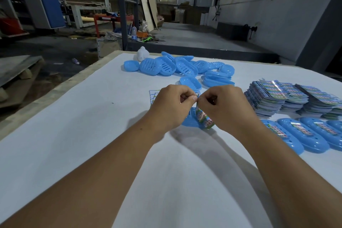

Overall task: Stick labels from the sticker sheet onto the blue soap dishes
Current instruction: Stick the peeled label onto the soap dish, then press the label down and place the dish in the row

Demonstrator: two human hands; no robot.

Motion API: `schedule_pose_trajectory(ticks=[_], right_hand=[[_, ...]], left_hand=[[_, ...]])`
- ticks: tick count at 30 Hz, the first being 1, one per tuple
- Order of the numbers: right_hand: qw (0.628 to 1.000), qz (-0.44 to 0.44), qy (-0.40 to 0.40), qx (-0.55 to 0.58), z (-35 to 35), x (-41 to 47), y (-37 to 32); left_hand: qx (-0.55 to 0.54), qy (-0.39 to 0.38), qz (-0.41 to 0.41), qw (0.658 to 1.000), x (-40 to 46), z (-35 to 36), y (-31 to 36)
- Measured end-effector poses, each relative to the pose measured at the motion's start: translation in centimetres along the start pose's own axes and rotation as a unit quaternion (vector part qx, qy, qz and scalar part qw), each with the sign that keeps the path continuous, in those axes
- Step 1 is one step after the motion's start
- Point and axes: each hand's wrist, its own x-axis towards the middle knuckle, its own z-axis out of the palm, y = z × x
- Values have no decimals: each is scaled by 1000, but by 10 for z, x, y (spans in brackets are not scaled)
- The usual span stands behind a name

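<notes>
dishes (167, 66): blue plastic, smooth, semi-glossy, slotted | labels (204, 118): printed, glossy film | label stacks (288, 96): shiny, reflective tops | table (92, 135): white, matt, smooth cover; pale wood edge | floor (185, 33): grey, dull concrete

A colourful label (203, 116) hangs pinched above a blue soap dish (190, 119), with unlabelled dishes (166, 65) heaped behind, labelled dishes (299, 134) rowed right, sticker sheets (288, 96) stacked.

left hand (171, 105): bare, no glove, ring or watch | right hand (224, 106): bare, same | forearms: bare, no sleeves in view | nails: short
</notes>
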Motion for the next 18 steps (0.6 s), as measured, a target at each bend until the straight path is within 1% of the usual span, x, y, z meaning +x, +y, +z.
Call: schedule_pose_trajectory(ticks=[6, 16, 18], right_hand=[[1000, 18, 14, 10, 0, 0, -4], [998, 37, 11, 41, -1, 2, 0], [997, 45, 24, 51, -2, 4, 2]], left_hand=[[2, 5, 6, 1000, 0, 3, 1], [-13, 1, 18, 1000, 0, 3, 3], [-11, -2, 16, 1000, 2, 1, 4]])
